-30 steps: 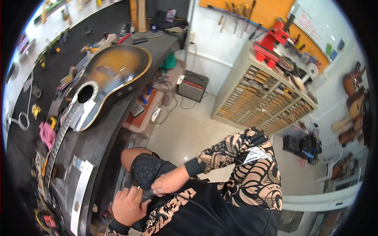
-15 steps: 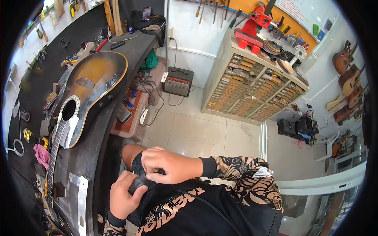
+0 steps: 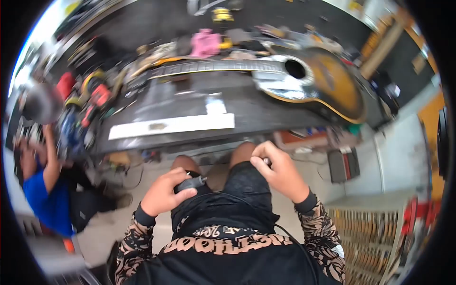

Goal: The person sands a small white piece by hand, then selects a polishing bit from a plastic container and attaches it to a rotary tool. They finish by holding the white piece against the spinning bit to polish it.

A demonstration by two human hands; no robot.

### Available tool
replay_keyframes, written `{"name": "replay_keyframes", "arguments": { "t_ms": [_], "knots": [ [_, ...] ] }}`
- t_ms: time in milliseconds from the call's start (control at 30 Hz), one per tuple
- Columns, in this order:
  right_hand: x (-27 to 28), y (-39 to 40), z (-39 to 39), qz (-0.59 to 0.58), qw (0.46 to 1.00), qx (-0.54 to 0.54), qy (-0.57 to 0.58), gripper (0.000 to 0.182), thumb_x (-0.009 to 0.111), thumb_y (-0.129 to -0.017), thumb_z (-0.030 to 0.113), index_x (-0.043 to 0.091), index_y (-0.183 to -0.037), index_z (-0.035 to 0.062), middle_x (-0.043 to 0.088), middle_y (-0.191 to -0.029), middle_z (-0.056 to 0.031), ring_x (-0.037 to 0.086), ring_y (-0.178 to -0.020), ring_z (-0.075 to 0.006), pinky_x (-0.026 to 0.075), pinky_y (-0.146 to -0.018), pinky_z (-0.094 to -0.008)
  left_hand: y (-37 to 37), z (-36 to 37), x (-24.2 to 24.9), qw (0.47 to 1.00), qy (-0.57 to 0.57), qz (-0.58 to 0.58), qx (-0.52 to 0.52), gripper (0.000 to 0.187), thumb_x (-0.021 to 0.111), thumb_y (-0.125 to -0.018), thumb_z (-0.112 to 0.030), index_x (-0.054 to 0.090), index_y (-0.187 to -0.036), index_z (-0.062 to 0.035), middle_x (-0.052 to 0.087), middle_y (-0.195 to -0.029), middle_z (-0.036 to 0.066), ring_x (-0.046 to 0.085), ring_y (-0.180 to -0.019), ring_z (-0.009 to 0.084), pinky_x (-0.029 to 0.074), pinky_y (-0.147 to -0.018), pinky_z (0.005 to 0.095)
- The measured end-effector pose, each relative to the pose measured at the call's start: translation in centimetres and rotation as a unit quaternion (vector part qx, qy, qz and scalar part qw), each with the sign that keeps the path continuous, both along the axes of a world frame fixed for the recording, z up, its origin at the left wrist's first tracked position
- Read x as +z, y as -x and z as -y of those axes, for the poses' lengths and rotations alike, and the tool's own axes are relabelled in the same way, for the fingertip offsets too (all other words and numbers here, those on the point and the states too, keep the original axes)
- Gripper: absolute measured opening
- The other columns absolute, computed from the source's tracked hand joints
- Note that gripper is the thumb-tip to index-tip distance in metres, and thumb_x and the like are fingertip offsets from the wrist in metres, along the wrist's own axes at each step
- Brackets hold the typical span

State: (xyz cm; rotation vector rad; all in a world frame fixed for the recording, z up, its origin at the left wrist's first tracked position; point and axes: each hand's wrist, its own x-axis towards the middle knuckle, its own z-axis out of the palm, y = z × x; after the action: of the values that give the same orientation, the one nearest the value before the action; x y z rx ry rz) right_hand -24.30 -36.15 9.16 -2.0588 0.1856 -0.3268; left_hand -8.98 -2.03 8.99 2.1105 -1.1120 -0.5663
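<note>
My left hand (image 3: 164,194) is closed round a dark grey rotary tool (image 3: 190,184) with a short metal tip that points right. It is held low over my lap, above the black shorts. Farther right, apart from the tool, my right hand (image 3: 281,172) has its thumb and forefinger pinched together. A small dark piece (image 3: 267,161) shows within its curled fingers, too small and blurred to name. On the bench beyond both hands lies an acoustic guitar (image 3: 332,83) with a sunburst top, its neck pointing left.
A long white straightedge (image 3: 171,127) lies along the front edge of the workbench (image 3: 156,99). Behind are a pink cloth (image 3: 205,42) and a yellow drill (image 3: 222,15). A person in a blue shirt (image 3: 45,199) is at far left. A drawer cabinet (image 3: 363,232) stands at right.
My view has swung left to face the bench. My hands, together on the tool before, are now apart; the right one has drawn away from the tool with a small piece in its fingers.
</note>
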Motion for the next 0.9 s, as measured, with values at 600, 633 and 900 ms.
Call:
{"name": "replay_keyframes", "arguments": {
  "t_ms": [600, 633, 900],
  "knots": [
    [-6.6, -23.1, -11.8, 0.117, 0.881, 0.089, 0.45, 0.064, 0.088, -0.099, 0.049, 0.071, -0.14, 0.0021, 0.067, -0.124, -0.0145, 0.065, -0.123, -0.0344, 0.049, -0.102, -0.0482, 4.4, -4.6, -6.0, 0.931, 0.255, -0.124, 0.229, 0.047, 0.086, -0.103, -0.031, 0.075, -0.126, 0.0086, 0.072, -0.117, 0.016, 0.07, -0.11, 0.0307, 0.054, -0.102, 0.0398],
    [-6.1, -21.8, -11.4, 0.122, 0.884, 0.1, 0.441, 0.061, 0.09, -0.098, 0.046, 0.072, -0.135, 0.0022, 0.067, -0.122, -0.0143, 0.065, -0.124, -0.034, 0.049, -0.104, -0.0466, 4.1, -4.4, -6.1, 0.926, 0.276, -0.101, 0.237, 0.049, 0.086, -0.103, -0.034, 0.075, -0.125, 0.0085, 0.072, -0.117, 0.016, 0.069, -0.109, 0.03, 0.053, -0.101, 0.0393],
    [-7.3, 3.1, -1.1, 0.006, 0.964, 0.025, 0.266, 0.064, 0.097, -0.093, 0.043, 0.07, -0.137, 0.0053, 0.079, -0.12, -0.0176, 0.076, -0.111, -0.0411, 0.057, -0.099, -0.0506, 2.9, -1.9, -8.9, 0.934, 0.319, -0.012, 0.158, 0.064, 0.079, -0.106, -0.056, 0.078, -0.124, 0.0051, 0.068, -0.114, 0.013, 0.072, -0.09, 0.0225, 0.056, -0.084, 0.037]
  ]
}}
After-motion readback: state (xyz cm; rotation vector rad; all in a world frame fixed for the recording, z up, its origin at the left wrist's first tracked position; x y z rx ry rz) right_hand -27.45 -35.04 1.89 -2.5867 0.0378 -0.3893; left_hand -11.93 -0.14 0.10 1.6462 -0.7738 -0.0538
